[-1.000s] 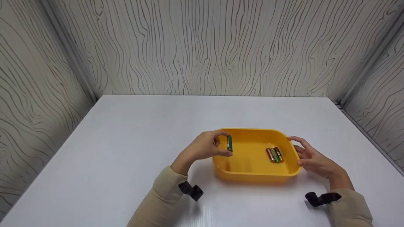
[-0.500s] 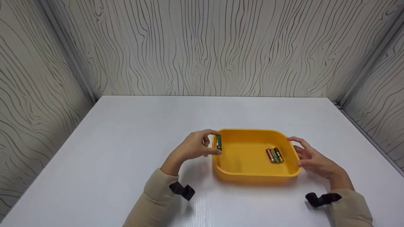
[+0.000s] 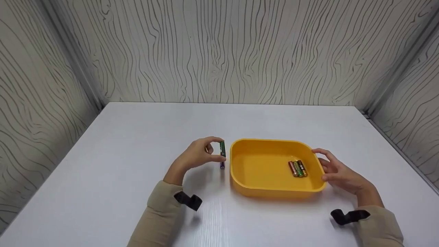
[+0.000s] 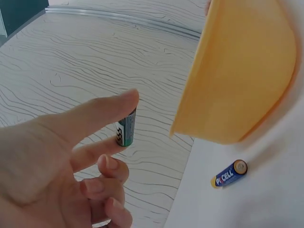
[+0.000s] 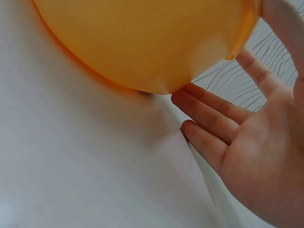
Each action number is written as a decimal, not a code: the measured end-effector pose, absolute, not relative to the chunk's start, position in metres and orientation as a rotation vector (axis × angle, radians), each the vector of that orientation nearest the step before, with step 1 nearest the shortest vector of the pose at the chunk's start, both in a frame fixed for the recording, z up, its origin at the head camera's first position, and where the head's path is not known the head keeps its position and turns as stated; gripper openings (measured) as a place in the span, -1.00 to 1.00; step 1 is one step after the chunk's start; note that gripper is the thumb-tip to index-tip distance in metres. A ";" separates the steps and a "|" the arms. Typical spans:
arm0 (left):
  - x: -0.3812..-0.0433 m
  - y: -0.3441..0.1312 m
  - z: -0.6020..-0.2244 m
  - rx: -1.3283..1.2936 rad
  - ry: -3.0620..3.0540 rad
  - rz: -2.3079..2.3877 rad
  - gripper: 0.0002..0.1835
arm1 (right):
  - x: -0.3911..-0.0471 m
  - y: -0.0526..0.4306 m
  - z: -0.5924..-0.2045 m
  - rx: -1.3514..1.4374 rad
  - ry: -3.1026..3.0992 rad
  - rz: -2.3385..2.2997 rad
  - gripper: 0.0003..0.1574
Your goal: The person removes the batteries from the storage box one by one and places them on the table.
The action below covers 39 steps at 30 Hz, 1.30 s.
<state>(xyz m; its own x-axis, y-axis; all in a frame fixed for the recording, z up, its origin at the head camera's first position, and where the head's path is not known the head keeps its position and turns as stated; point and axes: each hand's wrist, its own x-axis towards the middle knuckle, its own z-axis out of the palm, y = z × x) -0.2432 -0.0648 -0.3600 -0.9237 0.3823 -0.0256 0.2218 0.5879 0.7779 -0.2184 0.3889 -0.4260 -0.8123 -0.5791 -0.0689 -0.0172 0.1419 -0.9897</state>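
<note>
My left hand (image 3: pixel 196 153) pinches a green battery (image 3: pixel 222 149) upright between thumb and index finger, above the table and left of a yellow plastic bin (image 3: pixel 274 194). In the left wrist view its other fingers curl loosely. Below the held battery, a blue and gold battery (image 4: pixel 229 174) lies on the table beside the bin; the head view shows only part of it. My right hand (image 3: pixel 344 176) rests on the bin's right end, thumb and index finger at the rim. Its fingers look fairly straight in the right wrist view. Inside the bin, red (image 3: pixel 293 168), green (image 3: pixel 298 168) and black-gold batteries (image 3: pixel 302 167) lie side by side.
The bin stands right of centre on a white table (image 3: pixel 137 137). Wood-grain patterned panels (image 3: pixel 212 51) rise behind the table and at both sides. Black wrist mounts (image 3: pixel 188 200) sit on both sleeves.
My left hand has carried the green battery leftward, from over the bin's left part to outside its left wall. The blue battery has come into sight. My right hand and the bin stay nearly still.
</note>
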 end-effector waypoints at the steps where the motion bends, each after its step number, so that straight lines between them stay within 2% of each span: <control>1: -0.245 -0.066 -0.362 0.512 2.622 1.250 -0.40 | -0.218 0.389 -0.426 -0.566 1.993 -1.713 -0.11; 8: -0.253 -0.072 -0.370 0.525 2.576 1.244 -0.39 | -0.217 0.391 -0.426 -0.563 2.007 -1.724 -0.09; 39: -0.264 -0.065 -0.407 0.287 2.677 1.018 -0.37 | -0.220 0.389 -0.427 -0.572 1.992 -1.714 -0.12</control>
<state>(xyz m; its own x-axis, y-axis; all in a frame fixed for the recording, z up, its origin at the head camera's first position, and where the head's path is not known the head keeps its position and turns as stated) -0.2637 -0.0645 -0.4072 -0.9459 0.2746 -0.1727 0.0906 0.7347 0.6723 -0.2196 0.3887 -0.4273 -0.8139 -0.5772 -0.0660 -0.0209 0.1426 -0.9896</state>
